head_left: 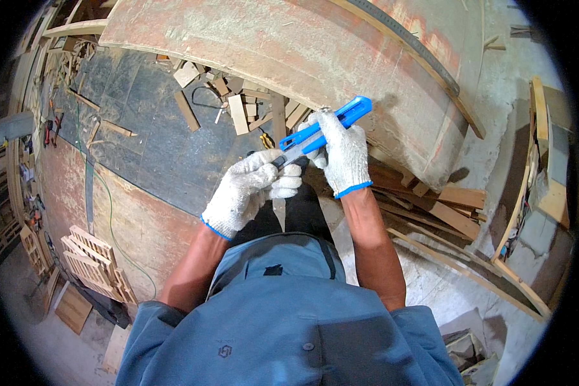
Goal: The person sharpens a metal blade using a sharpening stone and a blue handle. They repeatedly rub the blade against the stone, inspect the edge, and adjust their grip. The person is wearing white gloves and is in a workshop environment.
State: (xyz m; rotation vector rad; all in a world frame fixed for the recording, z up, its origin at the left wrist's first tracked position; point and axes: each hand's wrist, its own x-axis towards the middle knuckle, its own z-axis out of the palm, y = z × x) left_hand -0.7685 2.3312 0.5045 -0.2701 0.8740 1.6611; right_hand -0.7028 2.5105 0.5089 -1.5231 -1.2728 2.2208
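Observation:
My right hand (345, 154), in a white knit glove with a blue cuff, is closed around a blue snap-off utility knife (356, 110). The knife slants from upper right to lower left. A grey metal blade (294, 154) shows along its lower left end. My left hand (243, 193), gloved the same way, pinches the blade's lower end, where a small dark piece (278, 161) sits between the fingers. Whether that piece is joined to the blade, I cannot tell. Both hands are close together in front of my body.
Wood offcuts (238, 114) are heaped on a dark work surface (151, 122) ahead. A large worn board (257, 45) spans the far side, with a curved strip (408, 38) on it. Planks (444, 212) lie at right; slatted wooden pieces (93, 264) stand at left. Red-handled pliers (48, 130) rest far left.

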